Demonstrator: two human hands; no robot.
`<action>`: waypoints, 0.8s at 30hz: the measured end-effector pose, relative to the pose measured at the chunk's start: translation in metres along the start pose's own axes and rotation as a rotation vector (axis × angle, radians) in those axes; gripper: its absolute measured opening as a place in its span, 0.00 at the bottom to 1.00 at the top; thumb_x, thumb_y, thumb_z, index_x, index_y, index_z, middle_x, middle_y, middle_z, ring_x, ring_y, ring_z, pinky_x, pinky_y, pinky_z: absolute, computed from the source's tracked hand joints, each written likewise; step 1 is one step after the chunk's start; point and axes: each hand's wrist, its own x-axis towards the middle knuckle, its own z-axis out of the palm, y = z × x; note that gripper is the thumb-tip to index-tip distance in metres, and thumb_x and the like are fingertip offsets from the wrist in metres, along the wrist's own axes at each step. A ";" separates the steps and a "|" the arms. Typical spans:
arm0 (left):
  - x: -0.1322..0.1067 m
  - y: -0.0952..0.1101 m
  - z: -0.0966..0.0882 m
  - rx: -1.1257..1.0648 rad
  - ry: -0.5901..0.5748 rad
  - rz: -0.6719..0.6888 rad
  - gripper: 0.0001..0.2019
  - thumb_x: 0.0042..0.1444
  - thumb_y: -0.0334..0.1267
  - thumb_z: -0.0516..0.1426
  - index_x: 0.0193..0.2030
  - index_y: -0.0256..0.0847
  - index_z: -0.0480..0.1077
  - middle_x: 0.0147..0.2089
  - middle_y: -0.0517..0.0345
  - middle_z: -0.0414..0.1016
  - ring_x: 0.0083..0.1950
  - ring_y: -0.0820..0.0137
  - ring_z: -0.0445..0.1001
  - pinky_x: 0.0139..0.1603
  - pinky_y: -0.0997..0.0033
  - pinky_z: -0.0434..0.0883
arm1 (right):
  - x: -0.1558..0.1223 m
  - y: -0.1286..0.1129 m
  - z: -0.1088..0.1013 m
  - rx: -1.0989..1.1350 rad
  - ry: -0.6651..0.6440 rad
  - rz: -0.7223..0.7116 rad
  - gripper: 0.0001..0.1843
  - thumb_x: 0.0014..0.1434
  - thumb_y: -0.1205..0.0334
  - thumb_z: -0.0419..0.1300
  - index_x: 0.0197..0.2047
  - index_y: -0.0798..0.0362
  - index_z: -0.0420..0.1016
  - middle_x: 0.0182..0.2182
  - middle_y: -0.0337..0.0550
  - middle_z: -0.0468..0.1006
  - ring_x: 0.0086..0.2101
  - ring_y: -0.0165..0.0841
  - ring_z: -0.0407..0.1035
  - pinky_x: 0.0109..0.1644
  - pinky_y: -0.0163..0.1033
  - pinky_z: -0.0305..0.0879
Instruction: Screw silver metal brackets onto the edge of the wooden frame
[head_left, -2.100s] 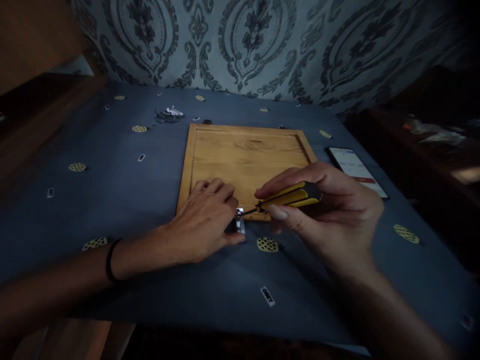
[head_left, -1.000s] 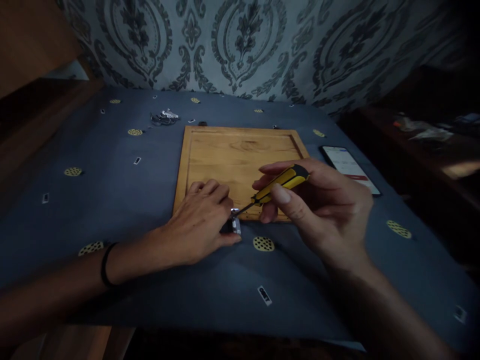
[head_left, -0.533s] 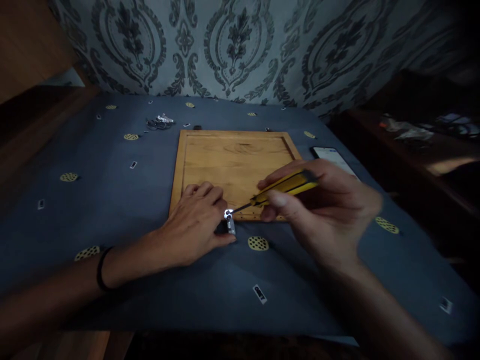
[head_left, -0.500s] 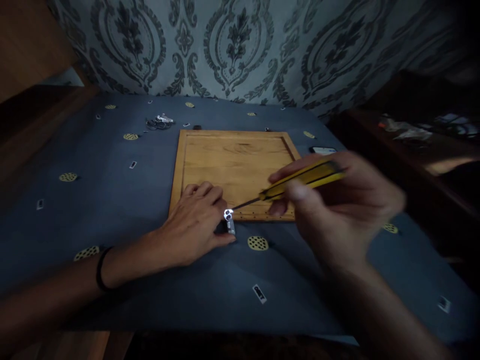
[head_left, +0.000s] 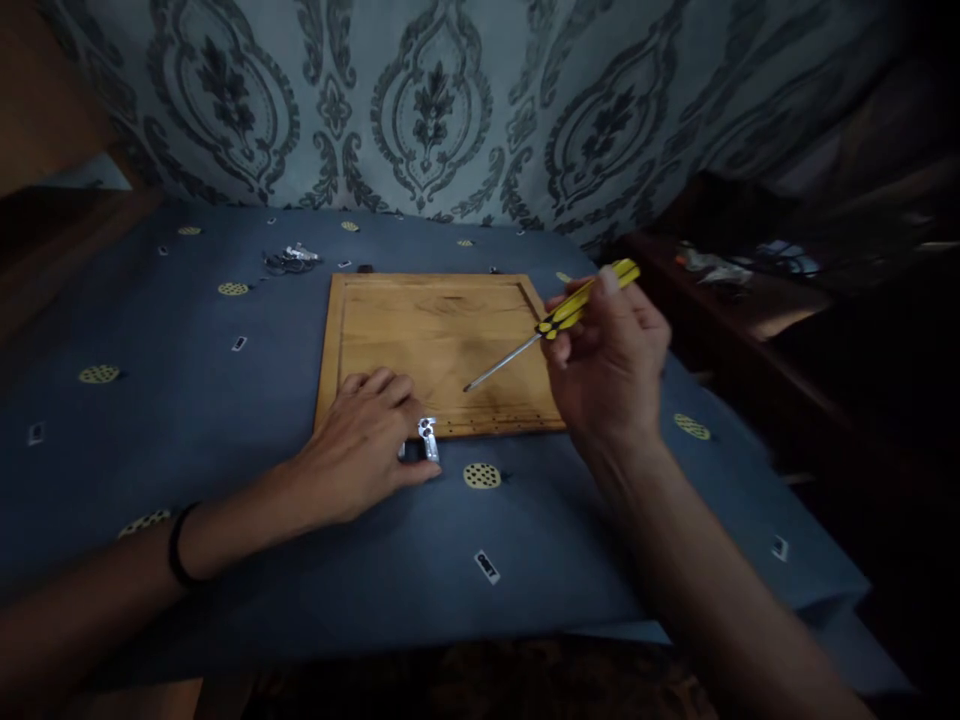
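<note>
A framed wooden panel (head_left: 442, 340), perhaps a cabinet door, lies flat on the blue cloth. At its near edge my left hand (head_left: 367, 430) is closed around a shiny metal hinge (head_left: 427, 440), thumb below and fingers resting over the panel; part of the hinge is hidden under the hand. In my right hand (head_left: 611, 365) is a yellow-and-black screwdriver (head_left: 570, 310), gripped by its handle. Its shaft points down and left, and the tip appears above the panel, apart from the hinge. Small dark holes run along the panel's near edge.
Metal pieces with a dark cord (head_left: 294, 260) lie at the back left of the table. A dark wooden piece of furniture (head_left: 720, 310) with clear plastic wrapping (head_left: 716, 268) stands on the right. A patterned curtain or wall covering (head_left: 427, 110) rises behind the table.
My right hand has drawn the screwdriver tip back from the hinge, up and to the right. My left hand keeps its hold on the hinge. The whole view has shifted slightly.
</note>
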 end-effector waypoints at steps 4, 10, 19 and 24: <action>0.000 -0.001 0.001 0.012 0.004 -0.006 0.16 0.57 0.50 0.68 0.39 0.39 0.75 0.42 0.55 0.73 0.48 0.58 0.68 0.50 0.56 0.65 | 0.012 0.004 -0.009 0.084 0.043 0.110 0.21 0.44 0.48 0.78 0.28 0.50 0.74 0.24 0.31 0.77 0.17 0.19 0.63 0.15 0.25 0.57; 0.000 -0.003 0.004 0.005 0.038 0.022 0.16 0.59 0.52 0.65 0.39 0.40 0.76 0.41 0.55 0.74 0.47 0.58 0.68 0.49 0.57 0.65 | 0.026 -0.004 -0.019 0.174 0.112 0.215 0.20 0.47 0.53 0.79 0.26 0.51 0.72 0.21 0.30 0.77 0.14 0.17 0.60 0.15 0.22 0.55; 0.000 -0.004 0.004 0.001 0.036 0.025 0.16 0.56 0.51 0.68 0.40 0.41 0.75 0.42 0.55 0.74 0.48 0.58 0.70 0.50 0.56 0.65 | 0.026 -0.005 -0.020 0.211 0.136 0.223 0.21 0.46 0.51 0.79 0.26 0.51 0.72 0.20 0.28 0.76 0.14 0.15 0.61 0.14 0.21 0.55; 0.000 -0.003 0.001 0.004 0.026 0.017 0.16 0.55 0.49 0.69 0.40 0.41 0.75 0.43 0.55 0.75 0.49 0.58 0.71 0.49 0.55 0.66 | 0.026 -0.003 -0.018 0.198 0.136 0.225 0.22 0.47 0.49 0.79 0.26 0.51 0.72 0.20 0.29 0.77 0.15 0.15 0.60 0.15 0.21 0.55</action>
